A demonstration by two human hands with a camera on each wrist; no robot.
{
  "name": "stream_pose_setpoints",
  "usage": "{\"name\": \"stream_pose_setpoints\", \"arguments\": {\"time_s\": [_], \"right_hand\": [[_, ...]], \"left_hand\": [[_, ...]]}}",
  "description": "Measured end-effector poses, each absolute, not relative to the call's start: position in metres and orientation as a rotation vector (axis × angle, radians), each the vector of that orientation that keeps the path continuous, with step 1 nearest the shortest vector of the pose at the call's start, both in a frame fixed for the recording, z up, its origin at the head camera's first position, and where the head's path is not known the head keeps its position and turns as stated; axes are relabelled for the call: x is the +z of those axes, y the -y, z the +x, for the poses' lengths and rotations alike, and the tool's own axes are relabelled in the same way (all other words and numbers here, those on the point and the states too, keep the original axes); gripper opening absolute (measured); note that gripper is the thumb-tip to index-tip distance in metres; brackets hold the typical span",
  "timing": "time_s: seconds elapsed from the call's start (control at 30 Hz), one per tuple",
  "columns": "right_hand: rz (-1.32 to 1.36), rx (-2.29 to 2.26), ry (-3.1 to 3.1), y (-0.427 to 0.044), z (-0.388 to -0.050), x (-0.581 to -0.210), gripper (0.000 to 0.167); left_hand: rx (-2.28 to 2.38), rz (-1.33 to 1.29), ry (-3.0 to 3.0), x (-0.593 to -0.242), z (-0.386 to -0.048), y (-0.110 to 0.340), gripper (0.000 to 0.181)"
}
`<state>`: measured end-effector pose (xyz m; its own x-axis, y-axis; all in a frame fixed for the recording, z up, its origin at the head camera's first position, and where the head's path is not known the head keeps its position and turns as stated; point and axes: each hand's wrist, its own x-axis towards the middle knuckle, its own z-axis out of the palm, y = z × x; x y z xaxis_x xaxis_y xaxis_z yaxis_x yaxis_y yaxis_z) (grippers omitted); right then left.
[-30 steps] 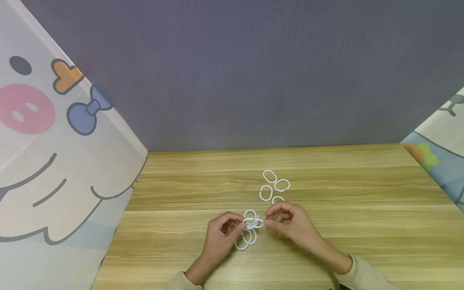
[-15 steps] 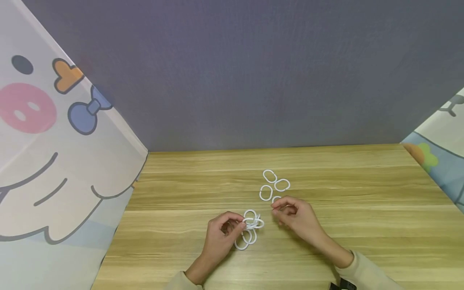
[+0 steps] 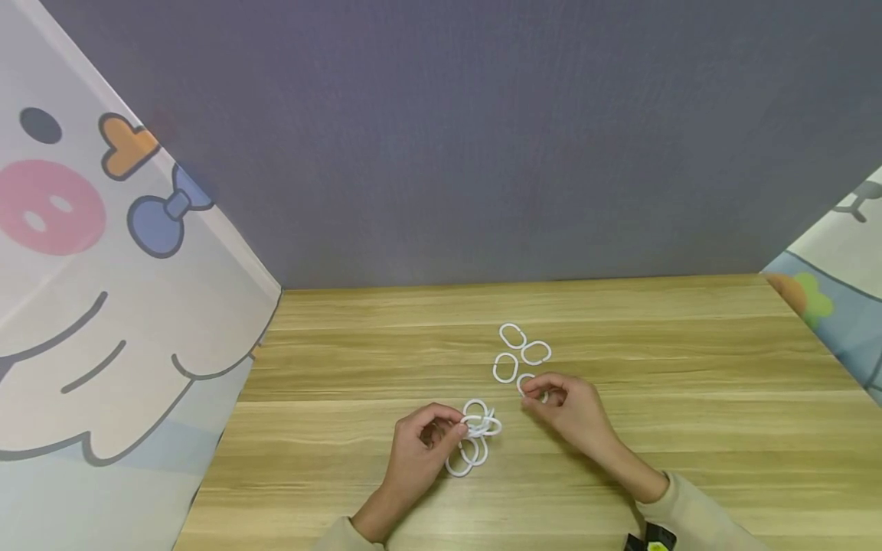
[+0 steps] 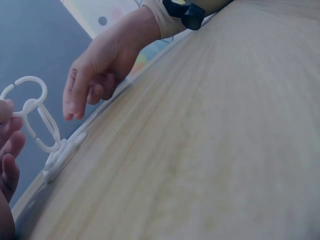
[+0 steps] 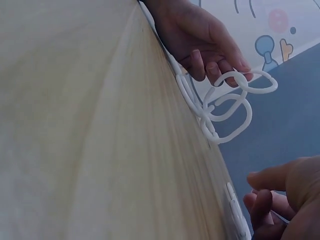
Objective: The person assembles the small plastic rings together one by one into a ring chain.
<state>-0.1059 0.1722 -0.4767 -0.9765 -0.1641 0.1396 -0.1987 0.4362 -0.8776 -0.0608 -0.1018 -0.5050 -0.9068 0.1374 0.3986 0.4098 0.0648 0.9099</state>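
In the left hand [image 3: 422, 445], pinched, linked rings [image 3: 477, 431]; under the parted right hand [image 3: 573, 409], a loose ring [image 3: 520, 382].

A cluster of linked white rings [image 3: 477, 431] hangs partly raised, near four loose white oval rings [image 3: 517, 369].

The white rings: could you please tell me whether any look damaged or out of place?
Nothing stands out: several loose rings and the linked rings in the left hand alike show small gaps, which therefore seem intended rather than breaks.
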Motion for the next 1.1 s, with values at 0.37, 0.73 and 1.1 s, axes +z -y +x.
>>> {"name": "stream_pose_setpoints", "arguments": {"time_s": [0.37,0.73,1.1], "right_hand": [[0.406,1.400,2.659,-0.1754,-0.1090,-0.4825,0.019],[0.393,1.231,2.766,-0.1787,-0.1084,-0.4799,0.020],[0.493,1.106,2.759,-0.1804,-0.1065,-0.4789,0.023]], "left_hand": [[-1.934,-0.567,2.119,-0.5051,-0.0607,0.1017,0.011],[-1.927,-0.599,2.097,-0.5048,-0.0616,0.1018,0.012],[-1.925,-0.588,2.104,-0.5048,-0.0606,0.1019,0.012]]}}
